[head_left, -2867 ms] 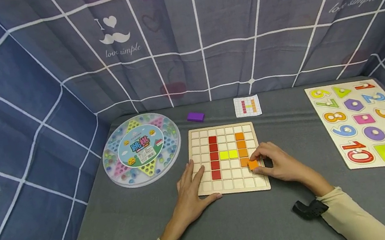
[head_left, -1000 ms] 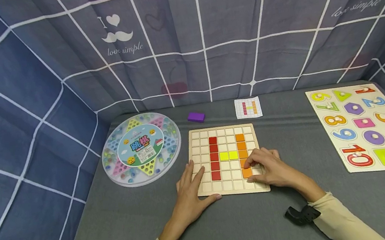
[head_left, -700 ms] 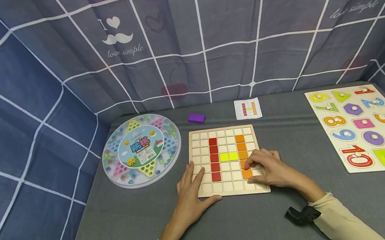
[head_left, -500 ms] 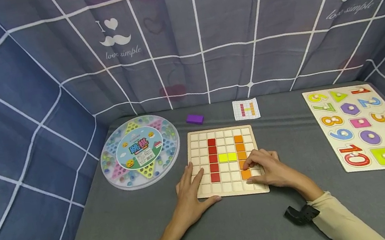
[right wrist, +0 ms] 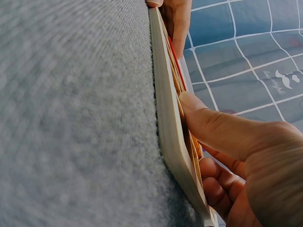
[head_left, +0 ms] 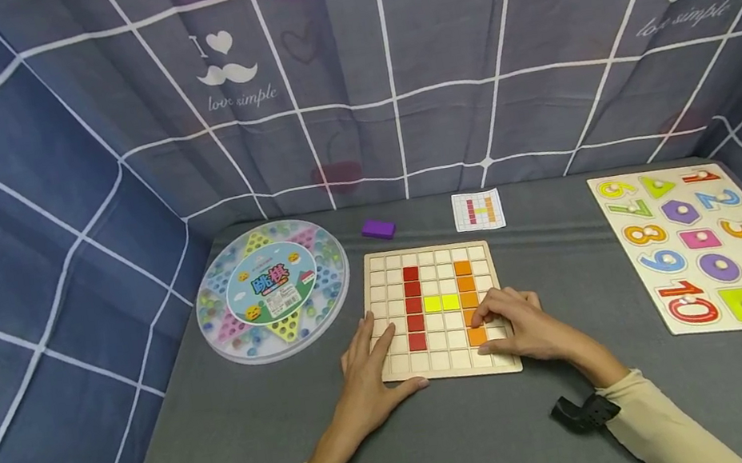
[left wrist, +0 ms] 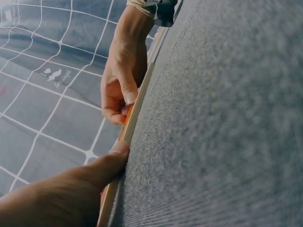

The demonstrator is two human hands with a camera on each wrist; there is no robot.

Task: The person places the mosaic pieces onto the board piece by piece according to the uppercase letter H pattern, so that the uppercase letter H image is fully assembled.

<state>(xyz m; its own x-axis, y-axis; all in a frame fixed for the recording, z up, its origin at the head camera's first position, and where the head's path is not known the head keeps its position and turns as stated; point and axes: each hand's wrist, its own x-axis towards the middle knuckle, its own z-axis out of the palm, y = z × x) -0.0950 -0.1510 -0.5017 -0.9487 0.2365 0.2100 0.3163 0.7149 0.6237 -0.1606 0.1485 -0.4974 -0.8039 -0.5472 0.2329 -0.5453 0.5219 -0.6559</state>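
A wooden grid board (head_left: pixel 448 358) lies flat, holding a column of red tiles (head_left: pixel 413 306), two yellow tiles (head_left: pixel 441 303) and a column of orange tiles (head_left: pixel 465 281). With thumb and index finger bent, my right hand (head_left: pixel 526 327) pinches the lowest orange tile (head_left: pixel 477 336), which sits in the grid. My left hand (head_left: pixel 364 370) is spread, its straight fingers on the board's left side and its thumb at the front edge. In the left wrist view that thumb (left wrist: pixel 113 158) touches the board's rim; the right wrist view shows the right thumb (right wrist: pixel 208 120) over the board's surface.
A purple block (head_left: pixel 379 229) and a small printed pattern card (head_left: pixel 478 210) lie behind the board. The round marble game case (head_left: pixel 214 345) is at the left. To the right lies a number-and-shape puzzle board (head_left: pixel 674 216). Gridded cloth (head_left: pixel 356 137) hangs behind the grey table (head_left: pixel 245 446).
Earlier my right hand held the orange tile tilted near the board's right side; it has moved slightly left and the tile lies flat in the column. My left hand stays put.
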